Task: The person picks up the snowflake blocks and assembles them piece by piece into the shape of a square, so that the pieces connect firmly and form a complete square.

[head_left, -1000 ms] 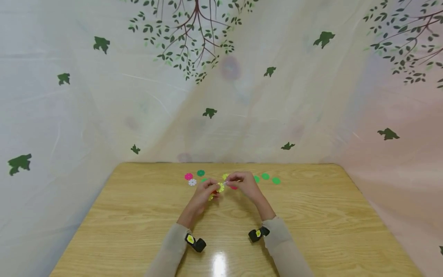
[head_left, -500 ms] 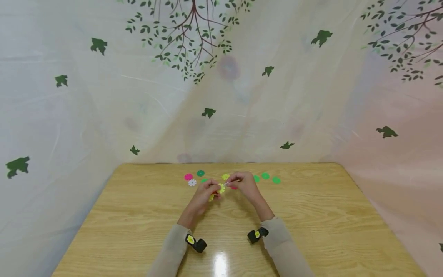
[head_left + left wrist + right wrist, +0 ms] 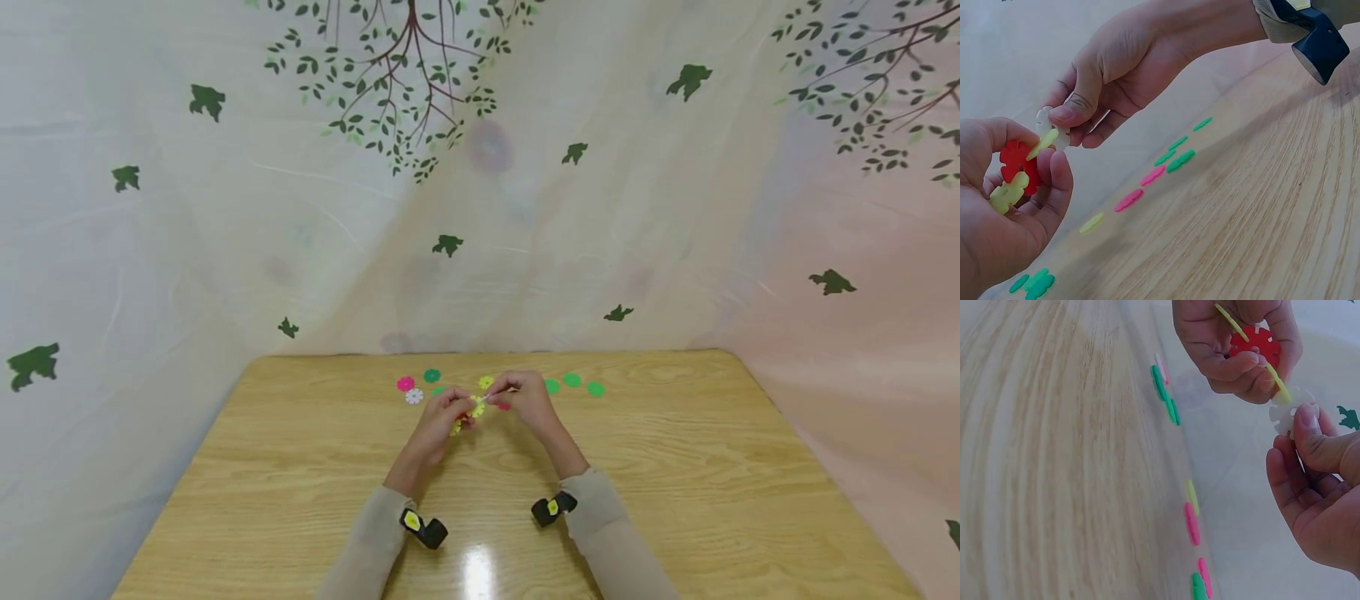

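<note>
My left hand (image 3: 438, 425) grips a small chain of flower-shaped interlocking discs. In the left wrist view, the chain shows a red disc (image 3: 1012, 159) with a yellow disc (image 3: 1011, 192) at its lower side and another yellow disc (image 3: 1042, 144) slotted at its upper side. Thumb and fingers of my right hand (image 3: 528, 404) pinch a white disc (image 3: 1282, 415) by its edge. The white disc stands crosswise against the outer edge of the upper yellow one, right at the left fingertips. Fingers partly cover the red disc. Both hands are raised over the far part of the table.
Loose discs lie in a row along the wooden table's (image 3: 675, 467) far side. At left are a pink disc (image 3: 406, 383), a white one (image 3: 414, 397) and green ones (image 3: 432, 376). A yellow disc (image 3: 486, 382) lies between the hands, more green discs (image 3: 572, 380) at right.
The head view has shifted slightly. Both hands keep their grips, with the white disc still held against the yellow one and only tiny finger movement.
</note>
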A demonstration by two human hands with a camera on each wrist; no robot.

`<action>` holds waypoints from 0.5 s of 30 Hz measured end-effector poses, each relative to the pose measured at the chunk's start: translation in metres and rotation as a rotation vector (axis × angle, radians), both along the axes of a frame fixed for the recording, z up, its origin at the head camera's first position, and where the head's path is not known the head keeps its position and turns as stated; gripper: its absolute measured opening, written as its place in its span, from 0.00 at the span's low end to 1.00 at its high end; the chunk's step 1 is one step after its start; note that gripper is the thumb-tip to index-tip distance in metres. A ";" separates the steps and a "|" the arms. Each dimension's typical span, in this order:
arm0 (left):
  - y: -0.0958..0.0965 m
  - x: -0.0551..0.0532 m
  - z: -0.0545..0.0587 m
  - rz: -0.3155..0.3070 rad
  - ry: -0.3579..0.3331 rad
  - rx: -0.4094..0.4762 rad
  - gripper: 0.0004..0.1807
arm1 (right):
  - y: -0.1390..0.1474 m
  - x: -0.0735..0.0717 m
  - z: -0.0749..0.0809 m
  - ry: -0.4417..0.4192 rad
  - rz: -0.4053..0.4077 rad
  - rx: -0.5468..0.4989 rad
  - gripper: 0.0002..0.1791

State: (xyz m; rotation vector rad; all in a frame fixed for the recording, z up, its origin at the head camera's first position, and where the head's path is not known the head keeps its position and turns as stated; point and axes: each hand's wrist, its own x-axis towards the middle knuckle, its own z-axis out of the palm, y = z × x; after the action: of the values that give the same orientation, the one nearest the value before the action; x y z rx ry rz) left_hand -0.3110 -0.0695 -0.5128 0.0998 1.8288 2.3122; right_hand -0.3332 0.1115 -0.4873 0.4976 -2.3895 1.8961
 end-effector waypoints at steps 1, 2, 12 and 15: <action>0.000 0.000 0.000 0.003 0.003 0.003 0.05 | -0.001 0.000 0.000 0.001 0.003 0.001 0.02; 0.000 0.001 -0.001 0.004 0.006 0.005 0.05 | -0.001 0.000 -0.001 -0.003 0.006 0.000 0.02; 0.001 0.003 0.000 0.002 0.017 -0.033 0.02 | 0.006 0.000 0.001 -0.014 0.068 0.059 0.03; 0.001 0.004 0.001 -0.004 0.004 -0.035 0.04 | 0.008 0.000 0.000 -0.008 0.084 0.051 0.03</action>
State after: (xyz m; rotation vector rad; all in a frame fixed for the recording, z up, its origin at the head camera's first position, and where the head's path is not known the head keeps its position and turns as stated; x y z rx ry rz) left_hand -0.3074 -0.0680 -0.5120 0.1028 1.8684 2.2779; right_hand -0.3333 0.1192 -0.4868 0.6039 -2.4645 1.8767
